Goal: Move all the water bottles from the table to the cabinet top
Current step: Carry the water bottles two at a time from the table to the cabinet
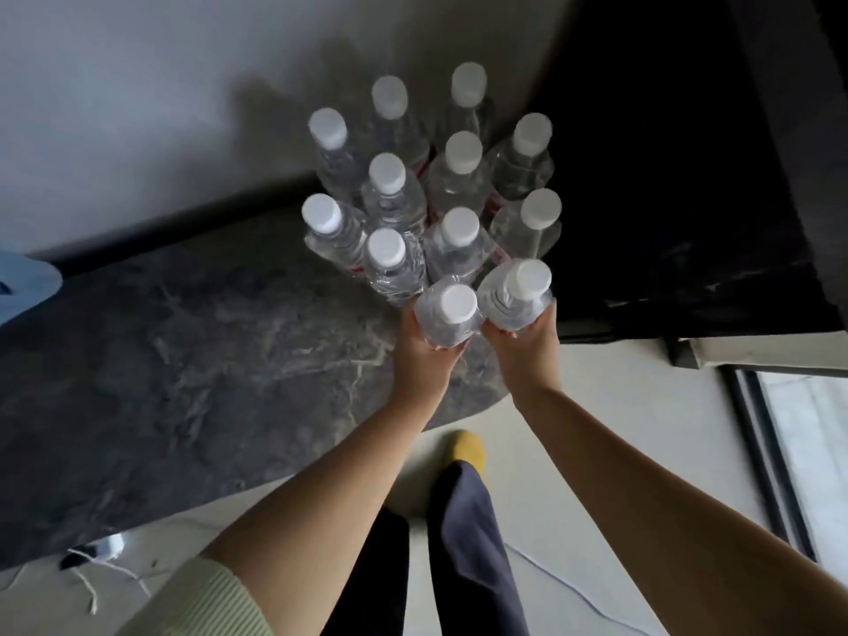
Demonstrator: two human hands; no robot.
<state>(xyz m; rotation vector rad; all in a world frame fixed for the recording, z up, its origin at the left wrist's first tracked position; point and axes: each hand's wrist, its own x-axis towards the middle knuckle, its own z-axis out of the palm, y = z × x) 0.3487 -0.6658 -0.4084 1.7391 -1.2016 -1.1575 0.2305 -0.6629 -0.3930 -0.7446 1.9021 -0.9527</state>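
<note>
Several clear water bottles (390,204) with white caps stand upright in a tight cluster at the right end of a dark marbled table (183,360). My left hand (422,355) grips the nearest bottle (452,309) on the left of the front row. My right hand (525,346) grips the bottle (518,291) beside it, which leans slightly right. Both held bottles touch their neighbours in the cluster. Whether they rest on the table or are lifted is hidden by my hands.
A large black surface (679,176) fills the upper right beside the bottles. A pale wall (137,107) lies behind the table. Below are a light floor (573,452), my legs and a yellow sock (468,449), cables (105,576) at lower left and a dark-framed window (789,442) at right.
</note>
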